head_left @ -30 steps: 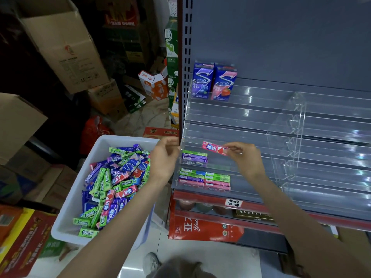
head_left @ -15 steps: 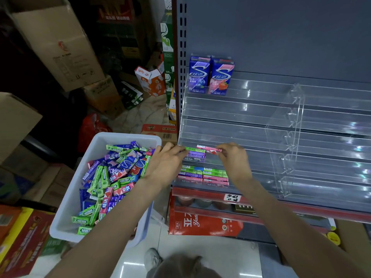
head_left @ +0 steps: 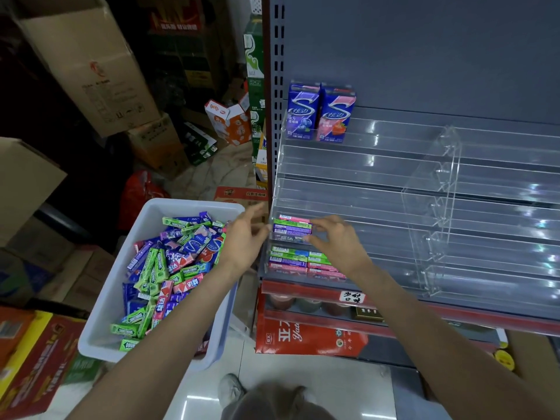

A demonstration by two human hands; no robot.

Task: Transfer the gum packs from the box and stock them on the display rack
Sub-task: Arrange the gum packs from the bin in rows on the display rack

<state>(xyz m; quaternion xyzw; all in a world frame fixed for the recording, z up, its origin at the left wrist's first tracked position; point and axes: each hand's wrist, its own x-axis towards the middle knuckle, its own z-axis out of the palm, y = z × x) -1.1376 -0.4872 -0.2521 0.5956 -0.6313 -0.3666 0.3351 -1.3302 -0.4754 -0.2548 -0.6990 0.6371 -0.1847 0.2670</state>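
We see our right hand [head_left: 335,241] at the left end of the clear acrylic display rack [head_left: 424,189], its fingertips curled onto the right end of a small stack of gum packs [head_left: 291,227] on the second tier from the bottom; a pink pack [head_left: 293,218] lies on top of that stack, above a green one and purple ones. Whether the fingers pinch the stack or merely press against it, we cannot tell. Our left hand [head_left: 247,237] hovers just left of the rack, fingers spread and relaxed, holding nothing, blurred at the tips. Below the stack, the bottom tier carries two rows of packs [head_left: 306,263] in green, purple and pink. On the top tier stand a blue carton [head_left: 302,112] and a pink carton [head_left: 335,115], touching. To the left sits the white box [head_left: 104,313], heaped with loose gum packs [head_left: 172,265].
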